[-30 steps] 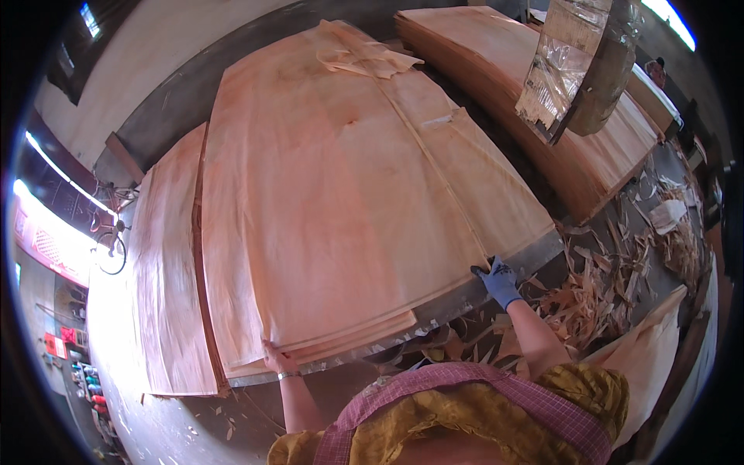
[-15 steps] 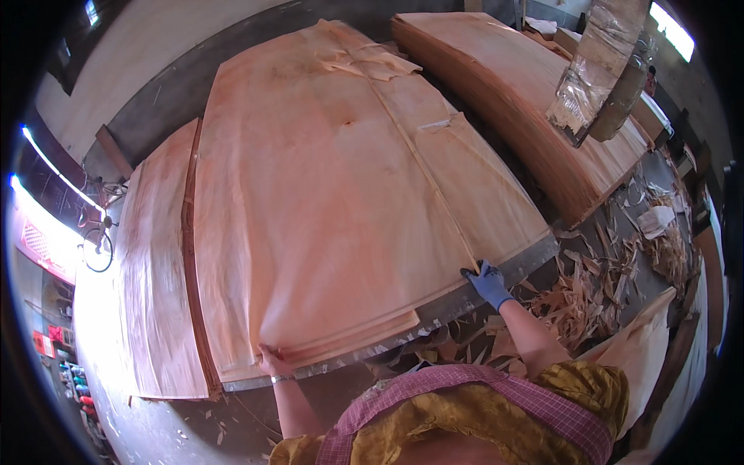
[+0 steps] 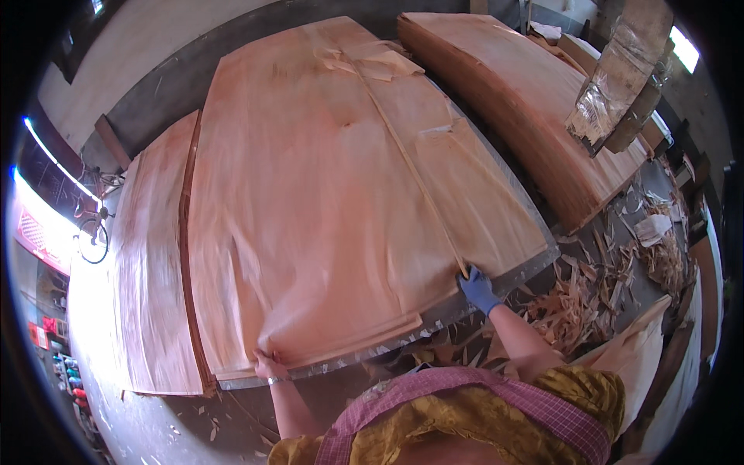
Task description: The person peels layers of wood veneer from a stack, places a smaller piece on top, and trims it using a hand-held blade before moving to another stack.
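Note:
A broad, thin wood veneer sheet [image 3: 310, 170] lies over a grey-edged table in front of me. My left hand [image 3: 269, 365], bare with a band at the wrist, grips its near edge toward the left corner. My right hand [image 3: 478, 290], in a blue-grey glove with dark fingertips, is closed on the sheet's near right corner, where a narrow raised edge [image 3: 411, 163] runs away from me. Beyond that edge, another veneer piece [image 3: 496, 209] with torn parts shows on the right. Soft ripples cross the sheet between my hands.
A tall veneer stack [image 3: 504, 101] stands at the far right, and a lower one [image 3: 155, 271] at the left. A wrapped post-like object [image 3: 620, 77] hangs at upper right. Veneer scraps [image 3: 573, 302] litter the floor at right. A bicycle [image 3: 94, 239] stands far left.
My right hand has shifted slightly left, drawing the sheet's right edge with it. More ripples have formed in the sheet. My left hand has kept its grip, moving slightly left.

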Demonstrator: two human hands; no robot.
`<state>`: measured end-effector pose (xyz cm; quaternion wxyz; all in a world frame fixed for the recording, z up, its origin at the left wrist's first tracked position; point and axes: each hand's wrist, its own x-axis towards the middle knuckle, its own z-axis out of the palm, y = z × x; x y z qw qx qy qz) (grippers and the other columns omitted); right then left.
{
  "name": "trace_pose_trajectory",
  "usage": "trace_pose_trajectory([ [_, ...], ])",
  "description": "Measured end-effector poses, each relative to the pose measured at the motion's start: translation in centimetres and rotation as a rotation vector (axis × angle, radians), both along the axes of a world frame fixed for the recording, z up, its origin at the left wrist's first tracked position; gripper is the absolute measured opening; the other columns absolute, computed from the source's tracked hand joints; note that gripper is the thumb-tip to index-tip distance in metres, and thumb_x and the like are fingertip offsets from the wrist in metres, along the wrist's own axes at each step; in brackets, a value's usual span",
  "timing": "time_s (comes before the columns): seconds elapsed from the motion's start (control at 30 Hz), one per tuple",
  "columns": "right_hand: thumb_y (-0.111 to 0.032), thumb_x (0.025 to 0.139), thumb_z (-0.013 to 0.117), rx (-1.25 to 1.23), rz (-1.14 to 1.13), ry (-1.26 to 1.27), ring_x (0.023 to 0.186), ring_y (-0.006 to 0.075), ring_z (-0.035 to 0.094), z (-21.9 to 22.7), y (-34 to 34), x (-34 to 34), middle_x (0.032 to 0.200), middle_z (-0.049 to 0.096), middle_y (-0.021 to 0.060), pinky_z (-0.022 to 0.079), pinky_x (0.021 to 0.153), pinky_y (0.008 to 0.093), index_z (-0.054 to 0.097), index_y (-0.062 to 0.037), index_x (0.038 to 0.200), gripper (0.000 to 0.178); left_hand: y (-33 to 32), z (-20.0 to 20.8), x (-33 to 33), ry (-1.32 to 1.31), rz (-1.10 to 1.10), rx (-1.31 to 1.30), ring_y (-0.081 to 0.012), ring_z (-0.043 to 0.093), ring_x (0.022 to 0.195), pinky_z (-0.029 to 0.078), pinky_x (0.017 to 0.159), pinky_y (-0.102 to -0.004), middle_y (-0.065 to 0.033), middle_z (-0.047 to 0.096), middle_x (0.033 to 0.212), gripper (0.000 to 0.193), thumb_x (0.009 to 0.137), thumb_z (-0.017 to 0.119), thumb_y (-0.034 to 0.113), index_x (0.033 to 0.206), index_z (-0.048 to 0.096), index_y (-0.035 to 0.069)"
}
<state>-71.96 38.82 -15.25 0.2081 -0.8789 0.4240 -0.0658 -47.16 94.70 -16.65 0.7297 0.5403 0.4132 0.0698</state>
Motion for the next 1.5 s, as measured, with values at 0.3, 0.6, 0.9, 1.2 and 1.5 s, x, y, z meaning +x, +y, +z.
trace_pose_trajectory([
  [0.3,-0.051,0.085,0.063,0.090,-0.034,-0.025,0.094,0.0407,0.065,4.9,1.6,1.1,0.098,0.069,0.0213,0.051,0.082,0.0490,0.064,-0.0047,0.104,0.050,0.0,1.2,1.0,0.039,-0.033,0.027,-0.0113,0.053,0.056,0.048,0.043,-0.0246,0.0009,0.059,0.071,0.028,0.092,0.067,0.037,0.082,0.059,0.012],
  [0.6,-0.052,0.085,0.066,0.270,0.024,-0.267,0.070,0.0332,0.066,2.7,10.7,2.6,0.077,0.068,0.0182,0.052,0.064,0.0422,0.064,-0.0021,0.092,0.051,0.0,0.7,0.3,0.074,-0.018,0.119,-0.0118,0.048,0.050,0.041,0.039,-0.0252,0.0011,0.056,0.069,0.028,0.092,0.066,0.037,0.080,0.058,0.013],
  [0.9,-0.051,0.090,0.061,0.826,0.153,-0.234,0.061,0.0287,0.064,5.4,19.8,12.4,0.068,0.064,0.0118,0.051,0.061,0.0412,0.061,-0.0046,0.091,0.047,2.3,0.6,0.0,-0.028,-0.192,0.042,-0.0099,0.041,0.043,0.032,0.036,-0.0252,-0.0008,0.052,0.062,0.033,0.091,0.067,0.037,0.073,0.056,0.012],
  [1.2,-0.042,0.091,0.060,0.276,0.333,-0.227,0.089,0.0371,0.065,6.5,21.2,7.5,0.095,0.067,0.0174,0.051,0.078,0.0494,0.059,-0.0082,0.104,0.037,2.7,3.6,-1.5,0.220,-0.317,0.120,-0.0158,0.049,0.043,0.036,0.033,-0.0271,-0.0061,0.054,0.059,0.041,0.094,0.060,0.042,0.075,0.054,0.007],
  [1.5,-0.034,0.095,0.053,0.296,0.112,-0.256,0.082,0.0424,0.064,4.1,18.6,-8.7,0.090,0.066,0.0223,0.049,0.071,0.0512,0.059,-0.0058,0.101,0.030,-1.6,4.0,-5.9,0.117,-0.621,0.448,-0.0151,0.049,0.045,0.034,0.037,-0.0297,-0.0062,0.053,0.060,0.038,0.099,0.051,0.036,0.081,0.056,0.003],
])
